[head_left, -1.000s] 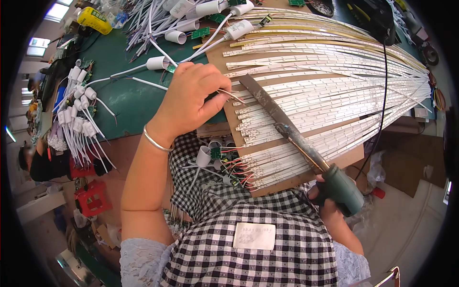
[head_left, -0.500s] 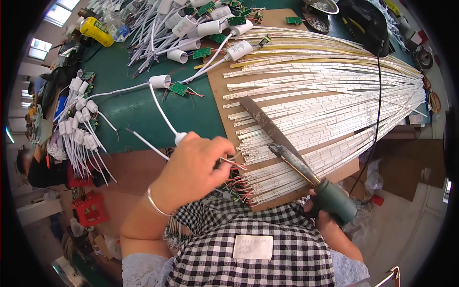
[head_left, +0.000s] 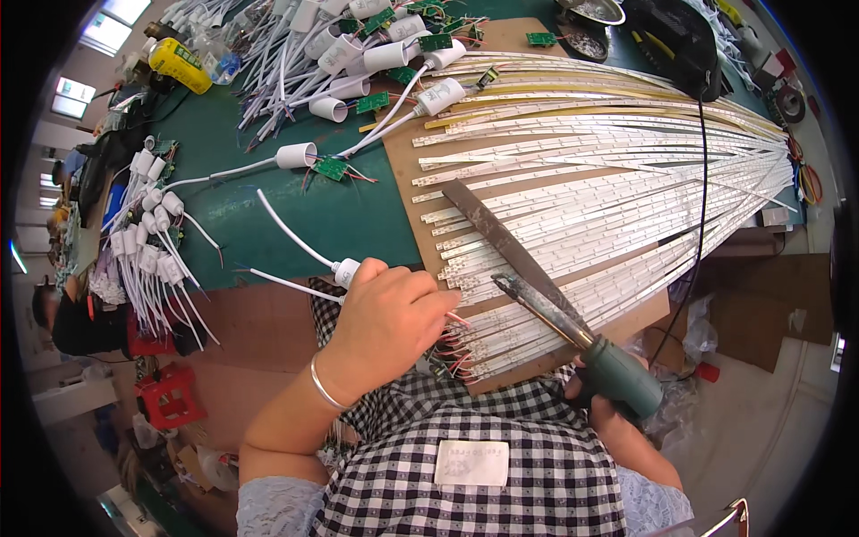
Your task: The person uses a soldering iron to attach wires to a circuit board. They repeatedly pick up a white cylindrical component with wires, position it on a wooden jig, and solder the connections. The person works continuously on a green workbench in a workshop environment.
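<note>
My left hand [head_left: 389, 318] is closed in a pinch over the near left ends of the LED strips [head_left: 555, 242]. Thin wires, one of them red, poke out past its fingertips. Behind the knuckles shows a white end cap [head_left: 345, 272], its white cable trailing off to the upper left; the hand covers the rest. My right hand [head_left: 592, 394], partly hidden by the handle, grips a soldering iron [head_left: 622, 380] with a green handle. The iron's dark tip points up and left above the strips, apart from the left fingers. Beside it a flat dark metal bar [head_left: 506, 242] lies across the strips.
Brown board [head_left: 407, 170] lies beneath the strips on a green table [head_left: 233, 215]. White caps with green circuit boards [head_left: 331, 167] are heaped at the back; another bundle [head_left: 148, 215] hangs at the left edge. A black cord [head_left: 704, 179] crosses the strips. A red stool [head_left: 170, 396] stands below left.
My left hand has moved a little right, its fingertips reaching toward the strip ends. The white cap came along, and its cable end dropped lower. The iron's tip has shifted slightly left.
</note>
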Tool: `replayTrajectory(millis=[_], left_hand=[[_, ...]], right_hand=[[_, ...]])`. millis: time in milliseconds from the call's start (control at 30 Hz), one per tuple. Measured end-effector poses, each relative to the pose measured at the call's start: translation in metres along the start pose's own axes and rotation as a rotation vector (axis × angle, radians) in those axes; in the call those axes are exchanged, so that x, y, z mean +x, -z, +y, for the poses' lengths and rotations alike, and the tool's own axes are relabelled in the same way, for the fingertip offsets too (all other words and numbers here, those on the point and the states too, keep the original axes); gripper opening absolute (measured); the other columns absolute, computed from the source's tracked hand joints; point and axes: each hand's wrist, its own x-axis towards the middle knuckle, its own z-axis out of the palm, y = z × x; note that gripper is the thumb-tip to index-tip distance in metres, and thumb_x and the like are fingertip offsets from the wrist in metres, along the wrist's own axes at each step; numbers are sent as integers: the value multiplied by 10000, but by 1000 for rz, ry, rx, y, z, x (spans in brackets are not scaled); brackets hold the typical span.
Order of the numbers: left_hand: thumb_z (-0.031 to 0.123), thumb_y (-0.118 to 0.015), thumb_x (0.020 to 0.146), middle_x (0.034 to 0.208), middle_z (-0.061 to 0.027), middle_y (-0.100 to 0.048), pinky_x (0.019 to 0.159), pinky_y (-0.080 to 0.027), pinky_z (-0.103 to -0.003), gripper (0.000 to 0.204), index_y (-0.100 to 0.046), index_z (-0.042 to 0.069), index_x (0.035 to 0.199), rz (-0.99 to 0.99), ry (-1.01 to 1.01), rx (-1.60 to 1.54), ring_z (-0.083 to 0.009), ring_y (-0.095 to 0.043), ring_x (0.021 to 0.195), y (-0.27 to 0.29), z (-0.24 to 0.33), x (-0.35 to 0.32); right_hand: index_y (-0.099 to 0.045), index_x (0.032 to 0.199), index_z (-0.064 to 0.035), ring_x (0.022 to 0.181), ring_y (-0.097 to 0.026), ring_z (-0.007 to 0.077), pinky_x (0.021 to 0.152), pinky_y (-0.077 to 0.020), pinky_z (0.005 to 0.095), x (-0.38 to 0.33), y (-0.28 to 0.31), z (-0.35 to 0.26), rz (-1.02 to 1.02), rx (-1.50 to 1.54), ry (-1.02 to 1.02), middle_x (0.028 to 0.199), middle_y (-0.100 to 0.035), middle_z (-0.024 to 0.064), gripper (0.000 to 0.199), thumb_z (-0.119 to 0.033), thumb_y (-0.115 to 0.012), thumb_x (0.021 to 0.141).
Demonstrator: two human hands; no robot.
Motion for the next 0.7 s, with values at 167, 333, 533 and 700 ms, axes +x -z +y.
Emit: replayTrajectory(millis=[167, 333, 533, 700], left_hand=[[125, -714, 770, 786, 5, -623, 734, -363, -345, 173, -684, 126, 941, 5, 27, -41, -192, -582, 736, -5, 1, -9], [185, -665, 872, 876, -27, -674, 792, -386, -327, 129, -621, 100, 959, -102, 216, -328, -223, -610, 787, 4, -1, 1], [153, -568, 940, 916, -53, -700, 818, -429, -329, 101, -591, 62, 978, -152, 241, -480, -223, -651, 842, 3, -15, 0], [99, -514, 949, 898, -84, -706, 792, -503, -333, 113, -581, 21, 996, -140, 278, -661, -224, -681, 826, -1, -19, 2]], right_hand=[[-614, 1005, 36, 683, -628, 159, 649, -505, 281, 1, -2, 0, 23, 26, 1, 762, -653, 68, 413, -361, -653, 898], [-614, 1037, 40, 657, -627, 162, 622, -507, 285, -5, -2, 7, 55, 60, 10, 750, -654, 71, 417, -353, -654, 901], [-597, 1089, 49, 678, -642, 159, 633, -513, 283, -2, -2, 10, 24, 99, 44, 738, -658, 70, 432, -333, -661, 897], [-591, 1089, 54, 656, -638, 155, 631, -512, 279, -4, 0, 11, 23, 40, 13, 748, -666, 73, 442, -337, -664, 898]])
